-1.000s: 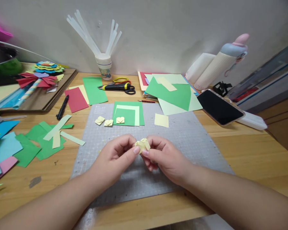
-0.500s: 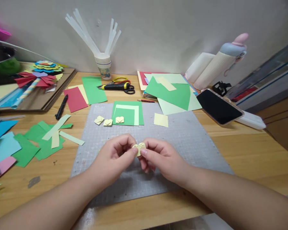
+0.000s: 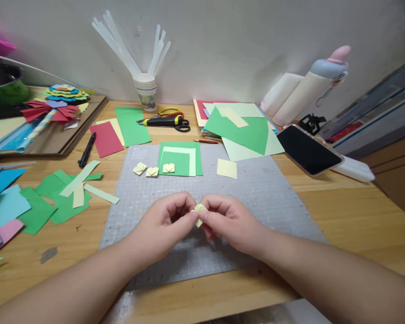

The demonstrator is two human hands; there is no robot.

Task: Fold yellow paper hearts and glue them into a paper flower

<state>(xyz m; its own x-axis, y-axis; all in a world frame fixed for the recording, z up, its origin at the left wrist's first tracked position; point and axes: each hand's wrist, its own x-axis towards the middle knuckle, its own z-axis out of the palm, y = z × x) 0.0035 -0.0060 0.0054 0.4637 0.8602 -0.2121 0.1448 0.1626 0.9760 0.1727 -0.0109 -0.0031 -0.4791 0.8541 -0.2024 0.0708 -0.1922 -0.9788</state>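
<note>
Between my two hands, over the grey cutting mat (image 3: 256,216), is a small pale yellow folded paper (image 3: 200,208). My left hand (image 3: 175,216) pinches its left side with thumb and fingers closed. The thumb and fingers of my right hand (image 3: 227,220) grip the right side; fingertips hide much of the paper. Beyond my hands lie three pale yellow folded paper hearts (image 3: 152,172), the rightmost one on stacked green paper squares (image 3: 198,157). A flat pale yellow paper square (image 3: 227,168) rests farther right on the mat.
Green paper scraps (image 3: 37,211) cover the left of the table. Behind the mat are a utility knife (image 3: 164,121), scissors (image 3: 182,128), a paper cup (image 3: 146,96) of white strips and a paper pile (image 3: 243,130). A phone (image 3: 308,150) and bottle (image 3: 303,90) stand right.
The folded paper has turned in my fingers; its two-lobed top showed before, and a narrower part shows now. My left hand has shifted slightly right, closer to my right hand.
</note>
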